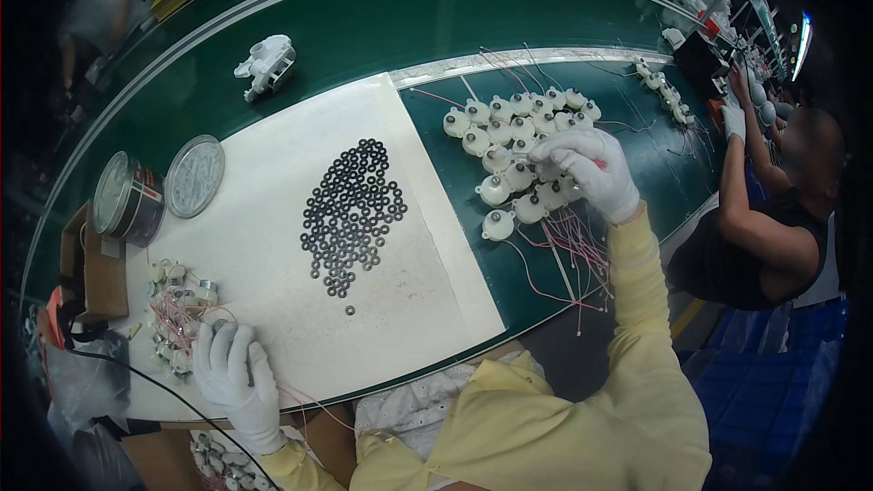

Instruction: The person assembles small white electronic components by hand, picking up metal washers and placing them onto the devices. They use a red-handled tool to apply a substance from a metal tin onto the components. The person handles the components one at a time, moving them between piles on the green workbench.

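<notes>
My right hand (591, 171), in a white glove, is over a cluster of white round motor-like parts (498, 224) with dark centre pins and pink wires. Its thumb and fingers are pinched together at one of the parts; what they grip, if anything, is too small to make out. My left hand (236, 380), also gloved, rests palm down with fingers stretched at a pile of small metal-and-white parts (177, 309) with pink wires. Pink wires trail beside it; anything under the palm is hidden. Between the hands lie many small black rings (350, 209) on a white sheet (409, 309).
At the left stand an open tin can (136, 205), its round lid (195, 176) and a cardboard box (100, 273). A white plastic housing (266, 65) lies on the far green surface. A co-worker (773, 209) works at the right. A black cable (155, 382) crosses the near left edge.
</notes>
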Available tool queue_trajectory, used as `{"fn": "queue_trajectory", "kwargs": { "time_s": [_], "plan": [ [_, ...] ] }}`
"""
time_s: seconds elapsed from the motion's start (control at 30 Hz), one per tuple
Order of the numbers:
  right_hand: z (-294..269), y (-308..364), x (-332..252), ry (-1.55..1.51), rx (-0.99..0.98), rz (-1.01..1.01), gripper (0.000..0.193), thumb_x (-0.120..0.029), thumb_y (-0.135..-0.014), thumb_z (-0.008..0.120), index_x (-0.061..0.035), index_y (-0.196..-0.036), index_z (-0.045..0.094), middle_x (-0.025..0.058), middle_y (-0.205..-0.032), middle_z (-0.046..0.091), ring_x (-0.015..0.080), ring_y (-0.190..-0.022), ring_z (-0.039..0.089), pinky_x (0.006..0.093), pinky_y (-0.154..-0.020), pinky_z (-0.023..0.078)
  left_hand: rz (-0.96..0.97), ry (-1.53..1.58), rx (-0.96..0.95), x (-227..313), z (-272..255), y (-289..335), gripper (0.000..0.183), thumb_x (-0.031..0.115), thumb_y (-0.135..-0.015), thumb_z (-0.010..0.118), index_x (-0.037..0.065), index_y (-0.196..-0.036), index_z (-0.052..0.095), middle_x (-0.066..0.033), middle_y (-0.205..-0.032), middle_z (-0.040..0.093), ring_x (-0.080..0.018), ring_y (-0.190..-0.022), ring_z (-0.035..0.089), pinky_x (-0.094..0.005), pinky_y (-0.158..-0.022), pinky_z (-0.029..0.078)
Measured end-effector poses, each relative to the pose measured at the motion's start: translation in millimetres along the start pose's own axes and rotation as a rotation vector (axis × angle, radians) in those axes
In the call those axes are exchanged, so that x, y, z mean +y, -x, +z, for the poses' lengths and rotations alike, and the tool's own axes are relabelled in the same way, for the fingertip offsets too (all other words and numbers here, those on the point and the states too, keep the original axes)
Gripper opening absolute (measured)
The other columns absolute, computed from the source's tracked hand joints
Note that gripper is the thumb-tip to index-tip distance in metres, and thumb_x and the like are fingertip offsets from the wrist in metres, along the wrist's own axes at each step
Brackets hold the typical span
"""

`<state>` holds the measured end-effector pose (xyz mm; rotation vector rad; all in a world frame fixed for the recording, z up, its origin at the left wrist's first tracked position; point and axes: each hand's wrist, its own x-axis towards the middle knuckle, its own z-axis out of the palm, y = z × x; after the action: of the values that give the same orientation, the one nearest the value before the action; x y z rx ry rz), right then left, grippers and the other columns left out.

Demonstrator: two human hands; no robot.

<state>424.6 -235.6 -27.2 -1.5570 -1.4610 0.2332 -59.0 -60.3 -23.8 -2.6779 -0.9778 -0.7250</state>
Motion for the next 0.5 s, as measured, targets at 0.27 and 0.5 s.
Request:
{"fn": "queue_trajectory", "kwargs": {
  "time_s": [0.27,0.5],
  "plan": [
    [-3.2,-0.7,-3.3,0.024,-0.049,-0.012,0.021,-0.005,-0.091,0.059,0.0014,-0.1,0.077,0.0111,-0.087,0.075,0.0182,-0.076,0.07,0.0302,-0.072,0.055,-0.001,0.016,-0.006,-0.9,0.2,-0.8,0.024,0.007,-0.086,0.069,0.007,-0.11,0.07,-0.0128,-0.113,0.069,-0.0438,-0.12,0.059,-0.0557,-0.102,0.045],
    [6.2,-7.3,-6.0,0.07,-0.014,-0.126,0.02,-0.004,-0.09,0.06,0.0012,-0.1,0.077,0.0103,-0.08,0.074,0.0175,-0.071,0.069,0.0295,-0.067,0.054,-0.011,0.025,-0.028,1.3,-2.4,-1.9,0.024,0.002,-0.088,0.067,0.004,-0.112,0.068,-0.0144,-0.116,0.068,-0.0427,-0.123,0.058,-0.0555,-0.107,0.043]
  ]
}}
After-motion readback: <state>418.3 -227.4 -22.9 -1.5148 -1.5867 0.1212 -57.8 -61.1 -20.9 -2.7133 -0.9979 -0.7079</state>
